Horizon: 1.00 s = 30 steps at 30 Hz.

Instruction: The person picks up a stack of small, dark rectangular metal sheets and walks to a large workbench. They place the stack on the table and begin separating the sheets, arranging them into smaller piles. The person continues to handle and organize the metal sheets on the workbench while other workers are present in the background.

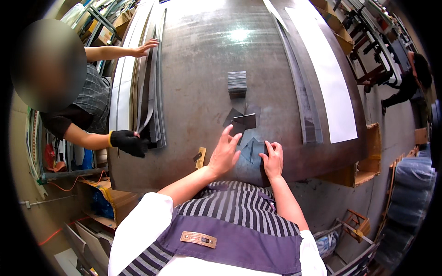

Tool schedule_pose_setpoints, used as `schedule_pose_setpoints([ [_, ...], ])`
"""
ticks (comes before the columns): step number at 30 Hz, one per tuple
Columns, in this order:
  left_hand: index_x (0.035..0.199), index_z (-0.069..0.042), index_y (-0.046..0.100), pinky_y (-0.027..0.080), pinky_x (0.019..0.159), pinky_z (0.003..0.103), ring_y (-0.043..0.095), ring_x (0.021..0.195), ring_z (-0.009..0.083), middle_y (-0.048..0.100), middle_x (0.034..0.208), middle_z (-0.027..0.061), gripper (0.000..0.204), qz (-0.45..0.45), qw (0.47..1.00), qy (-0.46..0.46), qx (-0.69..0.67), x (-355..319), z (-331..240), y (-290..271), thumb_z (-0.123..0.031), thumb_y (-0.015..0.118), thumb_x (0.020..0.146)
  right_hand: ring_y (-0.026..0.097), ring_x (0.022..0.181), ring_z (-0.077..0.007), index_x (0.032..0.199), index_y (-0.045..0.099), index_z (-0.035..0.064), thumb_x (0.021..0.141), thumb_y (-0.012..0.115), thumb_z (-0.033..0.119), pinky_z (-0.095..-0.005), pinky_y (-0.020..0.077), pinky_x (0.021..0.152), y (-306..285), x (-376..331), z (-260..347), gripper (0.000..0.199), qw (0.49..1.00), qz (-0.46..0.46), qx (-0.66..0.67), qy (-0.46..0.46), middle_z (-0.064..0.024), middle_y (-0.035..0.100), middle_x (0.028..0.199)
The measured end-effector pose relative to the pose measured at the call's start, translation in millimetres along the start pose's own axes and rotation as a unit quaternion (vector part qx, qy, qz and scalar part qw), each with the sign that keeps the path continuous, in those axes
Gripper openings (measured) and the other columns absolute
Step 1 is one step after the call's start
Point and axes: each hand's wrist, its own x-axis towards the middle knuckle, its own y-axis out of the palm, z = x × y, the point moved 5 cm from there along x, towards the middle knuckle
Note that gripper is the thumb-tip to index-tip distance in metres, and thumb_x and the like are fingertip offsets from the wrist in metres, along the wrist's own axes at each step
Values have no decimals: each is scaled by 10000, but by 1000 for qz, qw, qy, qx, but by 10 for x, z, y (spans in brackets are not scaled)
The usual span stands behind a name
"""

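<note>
Head view only, so here's what that one showed. The person stood at a big grey metal table (202, 60) that filled most of the frame. Their left hand (224, 154), just below centre, was spread flat with fingers apart and reaching up-frame, gripping nothing, fingertips almost at a loose dark square sheet (244, 121). Another dark piece (231, 117) sat tucked under that one's left side. The right hand (272, 158), a bit right of centre, was pressed down on a small fan of dark grey sheets (254, 149) near the table's lower edge. Fingers looked curled over the edge of the pile, but I couldn't tell if it was pinching them or just pinning them flat.

Further up, around the centre top, was a neat stack of dark squares (237, 83). A small tan block (201, 156) lay just left of the left hand. Long dark strips (304, 106) and a white strip (329, 78) ran down the right side of the table.

On the left of the frame a co-worker had a black-gloved hand (127, 142) and a bare hand (145, 47) on a pile of long sheets (149, 83).

My take on doing this well: keep the right hand firm so the fan doesn't slide, and drag the loose sheet flat rather than lifting a corner.
</note>
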Motion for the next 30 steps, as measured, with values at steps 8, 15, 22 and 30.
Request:
schedule_pose_setpoints([
  [8, 1124, 10, 539, 461, 903, 382, 552, 1027, 328, 395, 1287, 228, 390, 118, 987, 8, -109, -367, -187, 195, -33, 647, 752, 506, 1019, -301, 1053, 553, 45, 660, 782, 162, -395, 458, 828, -15, 42, -31, 470, 998, -52, -16, 8, -103, 502, 1067],
  [15, 1119, -17, 546, 464, 902, 378, 553, 1049, 303, 410, 1267, 201, 361, 112, 987, 14, -117, -324, -240, 178, -51, 643, 773, 560, 859, -284, 941, 509, 49, 650, 788, 99, -369, 476, 764, -33, 29, -66, 406, 998, -47, 45, 24, -98, 565, 918],
  [22, 1016, -17, 586, 477, 630, 321, 577, 725, 170, 582, 980, 111, 267, 79, 968, -137, -195, -248, -123, 185, -134, 689, 799, 576, 730, -71, 946, 538, 37, 693, 745, -39, -214, 470, 637, -129, -30, 222, 336, 839, 162, 496, 155, -4, 627, 818],
  [30, 656, -18, 576, 437, 470, 247, 543, 512, 81, 576, 599, 11, 368, 238, 837, -279, -407, -303, -351, 363, -277, 593, 916, 587, 674, -153, 918, 578, 37, 881, 650, 283, -298, 470, 596, -323, -256, 412, 259, 936, 24, 318, 147, -84, 625, 748],
])
